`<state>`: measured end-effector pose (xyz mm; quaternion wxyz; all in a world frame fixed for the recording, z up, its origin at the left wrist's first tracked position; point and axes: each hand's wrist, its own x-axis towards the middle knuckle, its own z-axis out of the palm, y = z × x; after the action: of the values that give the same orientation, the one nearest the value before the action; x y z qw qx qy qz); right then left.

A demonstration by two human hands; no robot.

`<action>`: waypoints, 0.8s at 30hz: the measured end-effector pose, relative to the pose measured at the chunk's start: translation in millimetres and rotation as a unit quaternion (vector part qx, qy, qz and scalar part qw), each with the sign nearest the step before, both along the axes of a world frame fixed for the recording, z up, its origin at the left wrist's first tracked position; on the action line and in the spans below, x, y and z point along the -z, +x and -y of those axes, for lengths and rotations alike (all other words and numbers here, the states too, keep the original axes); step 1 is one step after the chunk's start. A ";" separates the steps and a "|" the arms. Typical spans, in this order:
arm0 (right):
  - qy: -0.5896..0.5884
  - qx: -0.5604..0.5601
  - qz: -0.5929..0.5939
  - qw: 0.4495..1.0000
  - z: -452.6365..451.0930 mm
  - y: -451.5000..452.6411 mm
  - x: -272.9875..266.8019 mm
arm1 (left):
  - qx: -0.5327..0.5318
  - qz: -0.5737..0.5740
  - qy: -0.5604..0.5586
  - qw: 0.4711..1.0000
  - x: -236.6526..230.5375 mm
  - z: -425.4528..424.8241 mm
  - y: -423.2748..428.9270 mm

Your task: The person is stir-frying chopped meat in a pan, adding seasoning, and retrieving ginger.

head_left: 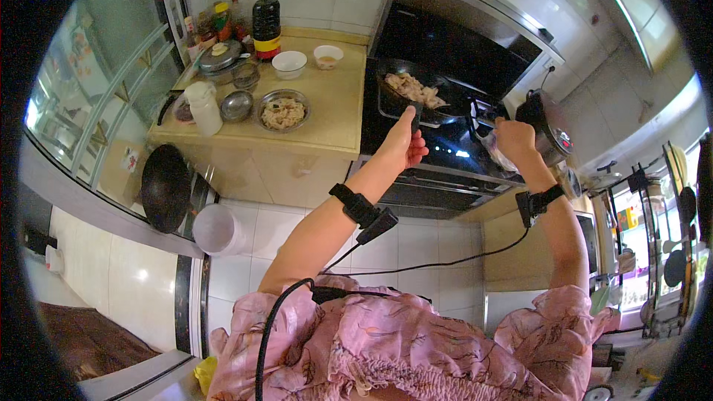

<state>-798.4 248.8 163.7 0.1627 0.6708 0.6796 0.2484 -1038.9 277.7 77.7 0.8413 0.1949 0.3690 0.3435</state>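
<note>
My left hand (405, 142) is wrapped around the black handle (415, 117) of a dark wok (384, 69), with the thumb on top. Pale meat pieces (412, 89) lie in the wok, over the left side of a black glass gas hob (384, 136). To the right, my right hand (515, 138) is curled in a fist around what looks like the handle of a cooking utensil; its working end cannot be made out. Beside and below that fist shows something whitish and shiny (497, 153), too blurred to name. Both wrists wear black straps with cables.
A lidded pot (548, 128) stands right of the hob. On the left counter (334, 122) are a metal bowl of pale food (283, 113), two white bowls (289, 64), a white jar (203, 108) and a dark sauce bottle (266, 25). A white bucket (216, 229) stands on the floor.
</note>
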 end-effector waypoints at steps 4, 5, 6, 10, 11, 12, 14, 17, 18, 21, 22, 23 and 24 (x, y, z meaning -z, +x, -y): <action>-0.011 -0.014 0.008 1.000 -2.1 -3.4 7.5 | 0.009 -0.019 0.004 1.000 4.5 -3.3 -1.3; -0.014 -0.024 0.010 1.000 -2.2 -5.3 8.9 | 0.007 -0.019 0.004 1.000 5.6 -3.2 -1.3; -0.013 -0.025 0.011 1.000 -2.9 -5.1 10.4 | 0.013 -0.016 -0.005 1.000 6.1 -2.7 0.3; -0.010 -0.032 0.018 0.999 -7.1 -7.4 20.0 | 0.022 -0.010 -0.011 1.000 8.2 -2.6 2.0; -0.005 -0.034 0.026 0.999 -8.1 -9.1 22.2 | 0.022 -0.010 -0.012 1.000 8.8 -2.5 1.8; -0.005 -0.031 0.027 0.999 -8.9 -7.8 24.1 | 0.021 -0.013 -0.017 1.000 6.9 -2.3 2.1; -0.007 -0.041 0.016 0.999 -9.6 -4.7 27.6 | 0.022 -0.016 -0.022 0.999 3.2 -0.8 3.4; 0.002 -0.055 0.034 0.998 -8.7 -7.4 26.8 | 0.016 -0.033 -0.014 0.999 2.3 0.8 2.0; 0.002 -0.054 0.035 0.998 -9.3 -6.6 28.5 | 0.019 -0.031 -0.009 0.999 3.2 0.2 2.4; -0.018 -0.047 0.048 0.998 -14.8 -5.9 41.0 | 0.029 -0.025 -0.004 0.999 5.7 -0.9 3.5; -0.019 -0.057 0.056 0.997 -17.2 -6.5 47.1 | 0.035 -0.020 -0.005 0.999 6.1 -1.5 3.8; -0.021 -0.068 0.063 0.995 -20.0 -6.7 52.1 | 0.034 -0.020 -0.004 0.999 6.3 -2.5 4.3; -0.023 -0.070 0.062 0.995 -22.5 -10.6 55.8 | 0.029 -0.025 -0.013 0.999 6.4 -2.0 3.8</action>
<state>-809.0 271.3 107.9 0.2021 0.6009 0.7191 0.2846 -1035.1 279.7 71.3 0.8439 0.2028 0.3885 0.3095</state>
